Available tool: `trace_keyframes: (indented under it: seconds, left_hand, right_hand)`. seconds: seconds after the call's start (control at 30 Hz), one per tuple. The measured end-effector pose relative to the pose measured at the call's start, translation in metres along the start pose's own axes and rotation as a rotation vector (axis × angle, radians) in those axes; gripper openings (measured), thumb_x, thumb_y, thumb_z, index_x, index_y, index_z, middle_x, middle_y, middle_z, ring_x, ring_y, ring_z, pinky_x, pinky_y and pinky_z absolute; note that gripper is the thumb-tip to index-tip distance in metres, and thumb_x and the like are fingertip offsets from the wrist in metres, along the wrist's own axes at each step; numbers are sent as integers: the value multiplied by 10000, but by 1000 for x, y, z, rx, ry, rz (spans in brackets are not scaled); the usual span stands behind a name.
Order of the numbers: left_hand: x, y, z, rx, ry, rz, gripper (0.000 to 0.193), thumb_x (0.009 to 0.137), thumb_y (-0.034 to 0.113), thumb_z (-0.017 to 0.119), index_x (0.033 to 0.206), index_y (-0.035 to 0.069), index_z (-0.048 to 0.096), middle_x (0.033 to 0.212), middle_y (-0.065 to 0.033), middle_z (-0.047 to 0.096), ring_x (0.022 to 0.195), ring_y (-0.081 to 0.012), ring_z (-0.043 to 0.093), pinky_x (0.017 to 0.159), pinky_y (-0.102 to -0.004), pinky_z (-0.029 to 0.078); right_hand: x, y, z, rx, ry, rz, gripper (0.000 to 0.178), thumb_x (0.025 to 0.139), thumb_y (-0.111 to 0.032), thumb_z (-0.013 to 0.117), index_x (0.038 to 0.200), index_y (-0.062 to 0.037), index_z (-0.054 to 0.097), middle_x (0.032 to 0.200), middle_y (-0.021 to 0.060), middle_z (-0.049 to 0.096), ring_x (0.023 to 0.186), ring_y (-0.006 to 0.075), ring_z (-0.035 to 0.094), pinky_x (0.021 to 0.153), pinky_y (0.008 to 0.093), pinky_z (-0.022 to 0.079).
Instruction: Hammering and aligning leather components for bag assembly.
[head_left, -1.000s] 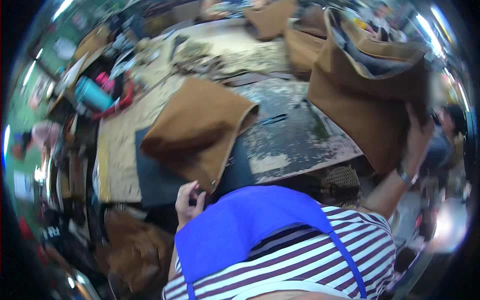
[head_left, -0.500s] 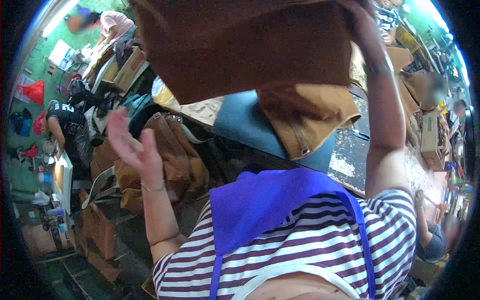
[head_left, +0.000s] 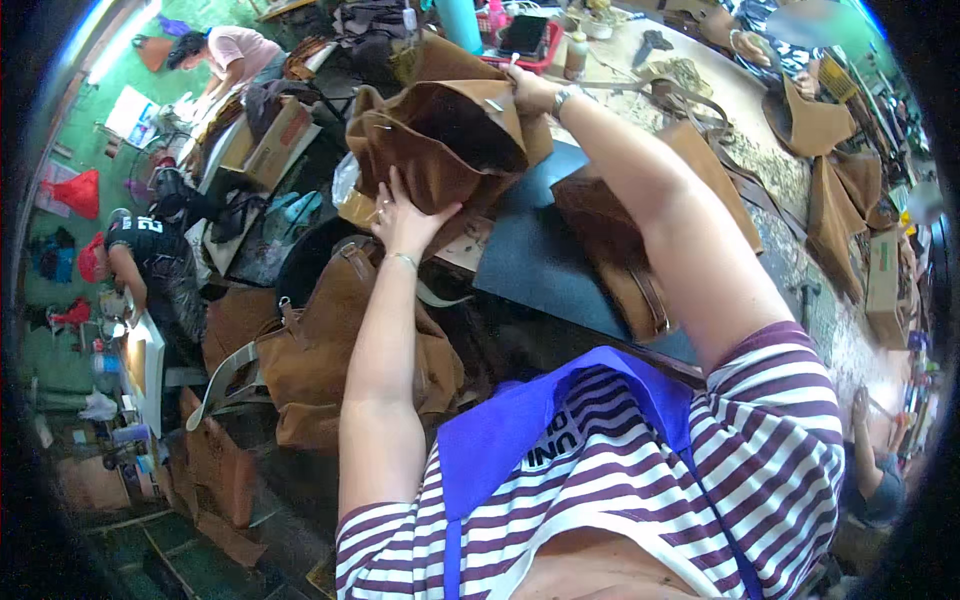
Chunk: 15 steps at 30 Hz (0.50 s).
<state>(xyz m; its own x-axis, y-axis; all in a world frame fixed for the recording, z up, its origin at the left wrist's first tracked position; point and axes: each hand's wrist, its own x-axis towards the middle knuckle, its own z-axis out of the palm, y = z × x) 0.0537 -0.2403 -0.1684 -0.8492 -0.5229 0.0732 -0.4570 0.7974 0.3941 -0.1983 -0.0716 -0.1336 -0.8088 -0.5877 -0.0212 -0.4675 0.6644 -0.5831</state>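
Tilted above the worktable, a brown bag shows its dark opening toward me. My right hand grips its edge at the upper right, the fingertips partly hidden. Against the near left side of the bag, my left hand cups the material, fingers spread upward and thumb out to the right. Beneath my right forearm, another brown bag piece with a strap and buckle lies on a blue-grey mat. Left of my left forearm stands a brown bag with a pale strap.
A blue bottle and a red basket stand at the table's far side. Brown pieces and straps lie to the right, beside a cardboard box. Another box is at the far left. Several people work around the room.
The brown bag has come down and turned, so its opening now shows. My left hand, free in the air before, has moved up and right onto it. My right hand still grips it.
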Motion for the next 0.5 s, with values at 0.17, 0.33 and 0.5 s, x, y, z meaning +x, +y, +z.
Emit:
trace_keyframes:
  seconds: [0.17, 0.33, 0.5]
  left_hand:
    - [5, -10, -9, -73, 67, 64, 1269, 486, 647, 772, 1439, 82, 152, 1449, -239, 230, 1332, -361, 270, 1053, -547, 222]
    - [-8, -22, -32, -165, 130, 163, 1209, 550, 610, 771, 1420, 21, 172, 1437, -259, 235, 1329, -383, 252, 1043, -563, 222]
    - [-63, 33, -35, -268, 226, 467, 917, 738, 429, 729, 1405, 31, 242, 1451, -254, 170, 1365, -369, 152, 1090, -472, 175]
  right_hand:
    - [-77, -9, -81, -95, -73, -458, 611, 779, -180, 629, 1335, -93, 393, 1091, 152, 603, 975, 279, 599, 829, 370, 477]
    - [-240, 14, -143, 171, 199, -254, 415, 878, -191, 601, 1274, -119, 499, 1154, 64, 589, 1076, 165, 551, 933, 348, 438]
    - [-379, 93, -102, 562, 688, 81, 379, 887, -149, 592, 1227, -9, 503, 1145, 75, 570, 1038, 142, 542, 906, 302, 447]
